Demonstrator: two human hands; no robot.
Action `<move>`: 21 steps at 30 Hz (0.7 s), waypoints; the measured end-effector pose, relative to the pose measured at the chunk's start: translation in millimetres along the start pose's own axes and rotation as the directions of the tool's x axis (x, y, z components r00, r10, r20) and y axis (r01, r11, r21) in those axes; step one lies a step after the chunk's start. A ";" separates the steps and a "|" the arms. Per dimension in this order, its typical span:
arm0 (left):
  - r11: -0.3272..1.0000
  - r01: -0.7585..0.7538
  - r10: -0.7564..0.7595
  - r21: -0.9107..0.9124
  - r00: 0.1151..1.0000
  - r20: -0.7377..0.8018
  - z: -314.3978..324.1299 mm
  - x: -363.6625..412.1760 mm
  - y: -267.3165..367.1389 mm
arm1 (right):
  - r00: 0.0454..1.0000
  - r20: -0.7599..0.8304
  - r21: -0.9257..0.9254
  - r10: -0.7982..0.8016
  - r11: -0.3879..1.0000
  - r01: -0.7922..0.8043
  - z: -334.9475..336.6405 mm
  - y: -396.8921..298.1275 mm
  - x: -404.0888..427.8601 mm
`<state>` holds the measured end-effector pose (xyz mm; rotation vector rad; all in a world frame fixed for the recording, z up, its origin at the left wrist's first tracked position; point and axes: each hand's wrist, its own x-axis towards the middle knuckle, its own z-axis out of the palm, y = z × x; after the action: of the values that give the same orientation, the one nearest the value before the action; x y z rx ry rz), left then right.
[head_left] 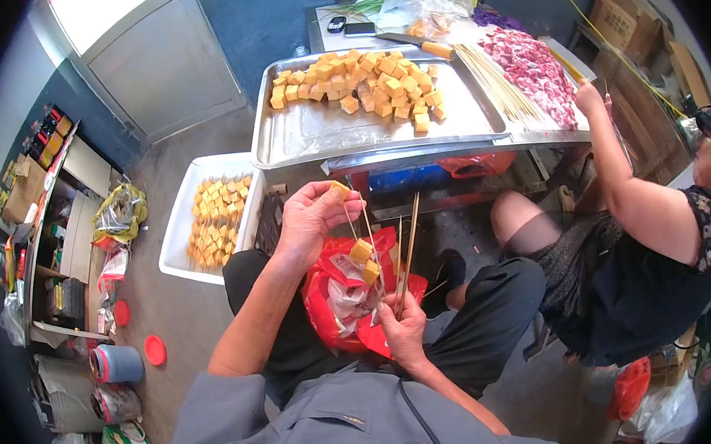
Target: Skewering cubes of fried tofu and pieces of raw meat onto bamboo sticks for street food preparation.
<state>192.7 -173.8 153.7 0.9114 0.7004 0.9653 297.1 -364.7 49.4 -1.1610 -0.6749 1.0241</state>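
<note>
My left hand pinches a yellow cube, likely tofu, beside the upper ends of thin wooden skewers. Two more cubes sit on a skewer below it. Whether the pinched cube is pierced I cannot tell. Lower and to the right, my right hand grips the bottom ends of several skewers, some of them bare. Beneath both hands, a red plastic bag with white material inside lies between my knees.
Ahead, a metal tray of loose cubes rests on a table beside a wooden-handled knife, bare skewers and raw meat pieces. A white bin at left holds filled skewers. A seated co-worker is close on the right.
</note>
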 end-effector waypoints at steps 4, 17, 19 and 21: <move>0.999 -0.012 0.012 0.045 1.000 0.004 -1.8 -2.3 -3.6 | 0.999 0.001 0.011 0.050 0.999 -0.050 0.7 -0.6 -2.1; 0.991 0.111 -0.113 0.079 0.993 0.025 -9.0 -1.9 -39.6 | 0.990 -0.033 -0.028 0.135 0.990 -0.136 -1.9 2.8 -6.5; 0.990 0.114 -0.117 0.084 0.993 0.029 -5.4 -5.4 -45.1 | 0.990 -0.038 -0.006 0.133 0.991 -0.133 -2.7 4.1 -4.5; 0.985 0.146 -0.150 0.096 0.988 0.038 -2.7 -9.6 -47.6 | 0.991 -0.043 0.016 0.130 0.991 -0.129 -2.3 4.1 -2.5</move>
<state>204.5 -194.5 111.4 0.9459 0.7685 0.7830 296.9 -367.7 45.0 -1.2245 -0.5629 1.1073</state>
